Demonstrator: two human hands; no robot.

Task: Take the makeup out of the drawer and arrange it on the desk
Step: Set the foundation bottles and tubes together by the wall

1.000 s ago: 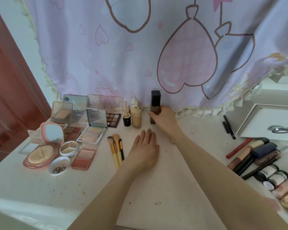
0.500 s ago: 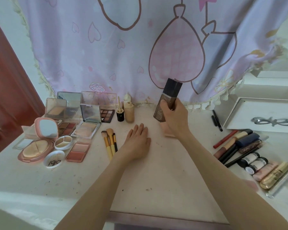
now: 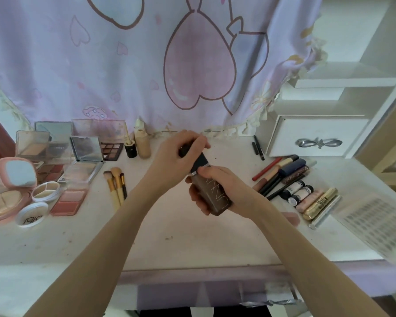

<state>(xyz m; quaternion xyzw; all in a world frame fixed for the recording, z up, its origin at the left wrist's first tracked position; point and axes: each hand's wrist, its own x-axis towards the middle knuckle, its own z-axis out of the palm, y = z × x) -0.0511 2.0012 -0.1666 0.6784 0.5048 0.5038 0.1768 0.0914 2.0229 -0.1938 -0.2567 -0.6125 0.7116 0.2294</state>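
Note:
A dark brown foundation bottle [image 3: 216, 197] with a black cap is tilted above the middle of the white desk [image 3: 181, 239]. My right hand [image 3: 224, 191] grips its body from the right. My left hand [image 3: 181, 154] grips the black cap at the top. Open palettes and compacts [image 3: 55, 161] lie at the left, three brushes [image 3: 116, 184] beside them, and two pale bottles [image 3: 142, 145] stand at the back. Pencils, tubes and small bottles [image 3: 293, 186] lie at the right. The drawer [image 3: 215, 291] under the desk's front edge stands open.
A pink heart-printed cloth [image 3: 169, 60] hangs behind the desk. A white box drawer with a bow handle [image 3: 318, 138] sits at the back right under white shelves. A sheet of lashes [image 3: 380, 223] lies at the far right. A round white lid [image 3: 32, 216] lies at the front left.
My right hand lifted the brown bottle from the back of the desk and brought it toward me. My left hand rose off the desk and took hold of the cap.

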